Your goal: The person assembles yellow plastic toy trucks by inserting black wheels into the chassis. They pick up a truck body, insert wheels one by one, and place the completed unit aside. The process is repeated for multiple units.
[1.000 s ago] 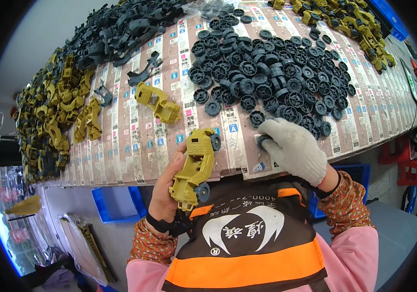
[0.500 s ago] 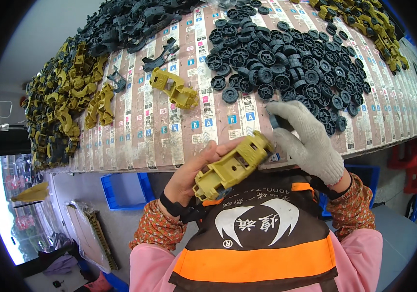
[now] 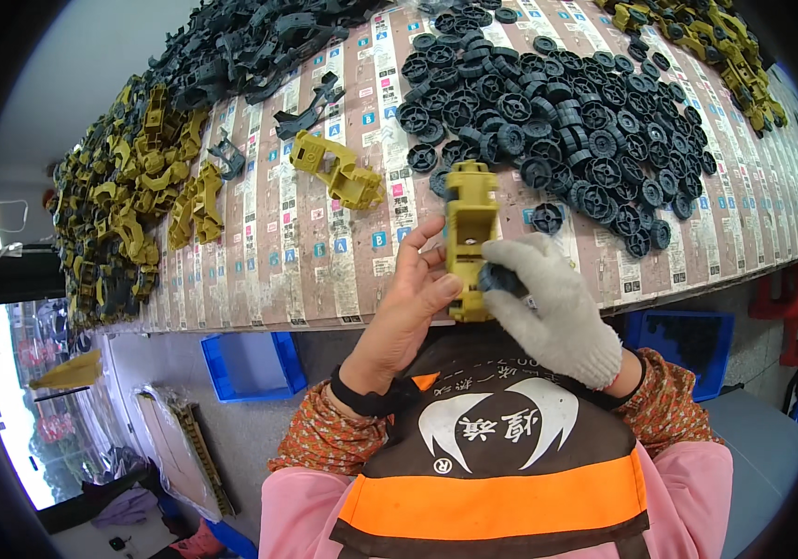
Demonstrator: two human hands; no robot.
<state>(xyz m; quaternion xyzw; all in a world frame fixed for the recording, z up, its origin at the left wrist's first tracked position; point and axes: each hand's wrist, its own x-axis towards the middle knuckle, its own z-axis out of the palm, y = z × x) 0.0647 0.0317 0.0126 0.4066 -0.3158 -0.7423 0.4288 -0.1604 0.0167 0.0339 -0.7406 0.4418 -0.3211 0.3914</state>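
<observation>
My bare left hand [image 3: 410,303] grips a yellow toy vehicle body [image 3: 470,224] from its left side, thumb across the near end. The body stands lengthwise away from me, above the table's front edge. In a white knitted glove, my right hand [image 3: 552,312] pinches a dark toy wheel [image 3: 499,279] against the body's right side, close to its near end. Whether the wheel is seated there cannot be made out. Just beyond lies a large heap of dark wheels [image 3: 566,121]. Another yellow body [image 3: 335,170] rests on the table to the left of the held one.
Yellow bodies are heaped at the left [image 3: 124,196], with dark chassis-like parts [image 3: 240,47] piled behind. More yellow bodies with wheels [image 3: 716,56] lie at the far right. Below the table edge stand a blue bin [image 3: 215,371] on the left and another blue bin [image 3: 720,359] on the right.
The yellow body has turned from slanted to pointing away from me and moved up over the table. My right hand has brought the wheel down from the heap to the body's side.
</observation>
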